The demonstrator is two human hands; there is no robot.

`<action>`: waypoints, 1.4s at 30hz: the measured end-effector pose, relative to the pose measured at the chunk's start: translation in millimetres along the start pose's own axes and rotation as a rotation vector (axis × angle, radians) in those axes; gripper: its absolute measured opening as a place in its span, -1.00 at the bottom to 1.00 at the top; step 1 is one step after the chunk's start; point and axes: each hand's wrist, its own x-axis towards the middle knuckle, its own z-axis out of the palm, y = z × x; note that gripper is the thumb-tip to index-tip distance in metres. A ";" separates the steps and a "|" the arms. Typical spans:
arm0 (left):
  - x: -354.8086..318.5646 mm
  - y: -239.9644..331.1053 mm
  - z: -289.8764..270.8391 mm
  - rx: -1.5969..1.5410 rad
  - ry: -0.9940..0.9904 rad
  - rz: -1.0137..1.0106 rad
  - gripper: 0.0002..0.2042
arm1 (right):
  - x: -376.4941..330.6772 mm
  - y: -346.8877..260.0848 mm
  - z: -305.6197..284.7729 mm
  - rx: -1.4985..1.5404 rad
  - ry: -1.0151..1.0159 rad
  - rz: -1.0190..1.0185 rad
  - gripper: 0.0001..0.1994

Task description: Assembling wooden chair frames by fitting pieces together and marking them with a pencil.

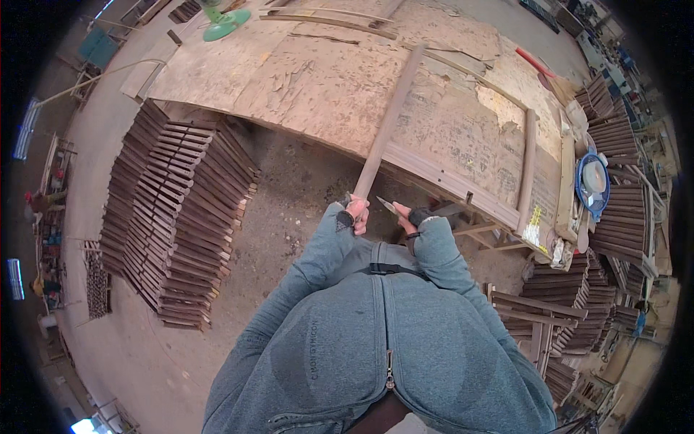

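Note:
My left hand (358,213) is closed around the near end of a long brown wooden bar (391,119). The bar reaches away across the worktable (289,83), overhanging its front edge. Just right of that end, my right hand (406,218) grips a small knife (387,205) with its pointed blade aimed up and left toward the bar. The handle is hidden in my fingers. Blade and bar look apart, though the gap is small. Both wrists have dark bands below grey-blue sleeves.
Wooden rails (448,182) frame the table's right part. Stacked brown slats (173,217) stand on the floor at left, with more slats (618,217) at right. A blue basin (593,184) sits beside the table's right end. A green round base (227,25) stands at the far left.

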 end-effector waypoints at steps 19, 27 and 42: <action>15.7 9.4 17.7 0.080 0.023 -0.022 -0.82 | 2.2 44.1 16.1 -0.026 -0.064 0.035 -0.73; 7.3 13.6 17.4 0.120 0.041 -0.024 -0.82 | -0.2 65.0 32.5 0.003 -0.077 0.047 -0.73; 11.6 12.0 20.4 0.148 0.071 -0.013 -0.83 | -11.4 105.5 53.7 -0.010 -0.069 0.051 -0.75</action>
